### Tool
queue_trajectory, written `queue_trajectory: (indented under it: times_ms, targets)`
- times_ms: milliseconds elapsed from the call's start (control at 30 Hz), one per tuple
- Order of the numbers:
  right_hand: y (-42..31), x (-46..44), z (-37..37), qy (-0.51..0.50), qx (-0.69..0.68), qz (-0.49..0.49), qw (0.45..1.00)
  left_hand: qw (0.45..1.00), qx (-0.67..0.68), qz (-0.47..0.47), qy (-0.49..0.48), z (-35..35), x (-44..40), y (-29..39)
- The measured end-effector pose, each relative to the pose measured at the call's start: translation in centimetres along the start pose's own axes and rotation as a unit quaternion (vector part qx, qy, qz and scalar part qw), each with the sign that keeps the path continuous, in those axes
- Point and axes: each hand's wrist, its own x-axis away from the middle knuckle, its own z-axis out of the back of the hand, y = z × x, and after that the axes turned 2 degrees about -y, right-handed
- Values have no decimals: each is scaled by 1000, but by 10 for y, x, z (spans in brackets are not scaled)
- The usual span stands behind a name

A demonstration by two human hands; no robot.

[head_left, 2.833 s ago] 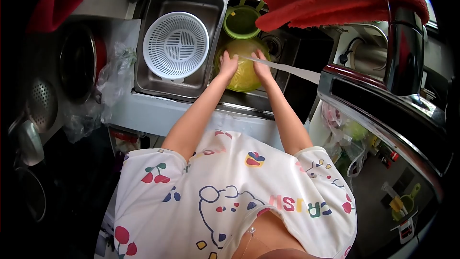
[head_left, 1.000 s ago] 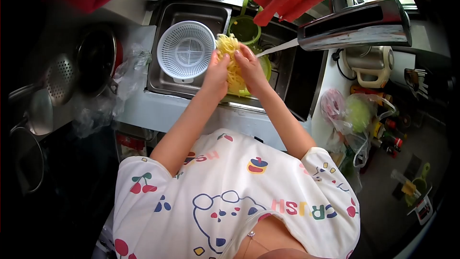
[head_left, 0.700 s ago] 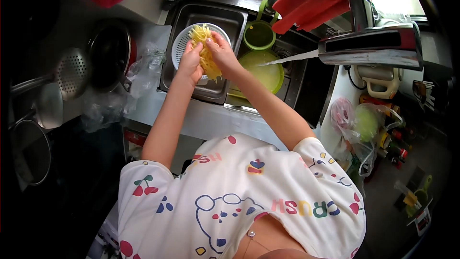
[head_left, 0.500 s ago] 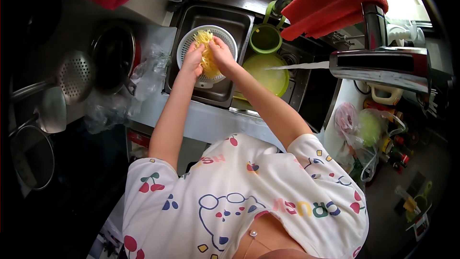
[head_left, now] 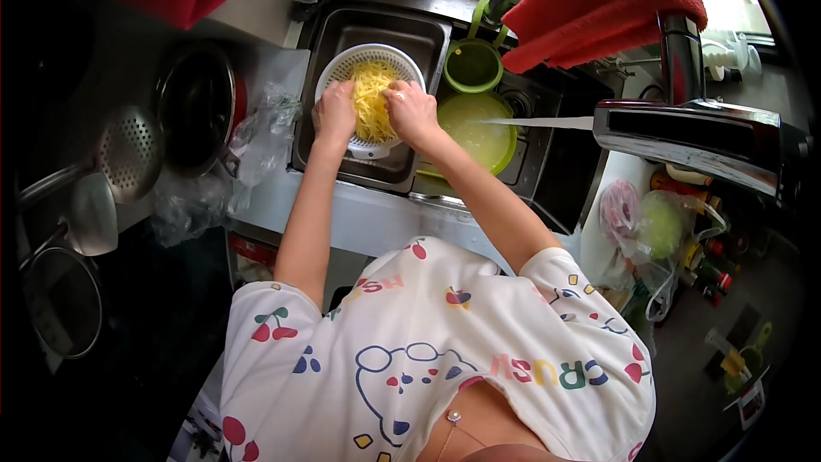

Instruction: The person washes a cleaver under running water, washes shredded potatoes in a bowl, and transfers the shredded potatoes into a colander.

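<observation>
Pale yellow shreds point(head_left: 373, 103) lie in the white colander point(head_left: 369, 151), which stands in the left sink basin point(head_left: 342, 26). My left hand point(head_left: 334, 111) is at the colander's left side, its fingers curled at the edge of the shreds. On the right side my right hand point(head_left: 411, 111) has its fingers bent in over the colander, near the shreds. Whether either hand grips anything is too small to tell. Right of the colander, a green bowl point(head_left: 505, 147) of cloudy yellowish water sits in the other basin. A stream of water runs into it from the faucet point(head_left: 688, 139).
A green strainer point(head_left: 473, 66) hangs behind the bowl. The red cloth point(head_left: 607, 8) drapes near the faucet. Plastic bags point(head_left: 663, 222) and bottles stand at the right. At the left are a pan point(head_left: 198, 107), a slotted ladle point(head_left: 128, 154) and crumpled clear plastic point(head_left: 265, 141).
Both hands lifted the shreds out of the green bowl and moved left over the colander. The shreds now lie spread in it, and my hands have moved apart to its two sides.
</observation>
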Motion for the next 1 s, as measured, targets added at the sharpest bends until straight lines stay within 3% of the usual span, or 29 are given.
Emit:
queue_trajectory:
  times_ms: [67, 200, 300, 367, 400, 500, 533, 600, 700, 833, 1000]
  targets:
    - [11, 2, -15, 85, -53, 40, 994, 999, 4, -22, 34, -4, 0, 2]
    - [11, 19, -1, 172, -313, -28, 934, 979, 130, -127, 91, -18, 2, 10]
    - [43, 56, 7, 107, -587, -162, 786, 955, 236, -169, 56, -8, 28, 69]
    - [67, 83, 14, 149, -503, -194, 829, 944, 281, -172, -22, -21, 50, 100]
    - [84, 90, 13, 152, -406, -183, 882, 939, 275, -201, -56, -37, 57, 107]
    - [146, 107, -10, 148, -143, -121, 971, 951, 173, -216, -136, -102, 64, 119]
    - [169, 107, -25, 146, -90, -82, 982, 956, 148, -234, -99, -126, 62, 121]
    - [188, 100, -27, 85, -32, -30, 995, 959, 97, -264, -23, -156, 51, 126]
    - [188, 90, -19, 112, 66, 67, 989, 968, -21, -208, -140, -177, 36, 134]
    - [207, 85, -42, 15, 82, -14, 996, 964, -25, -160, -210, -200, 29, 129]
    - [228, 81, -65, -65, 96, -35, 993, 965, -24, -127, -227, -211, 28, 126]
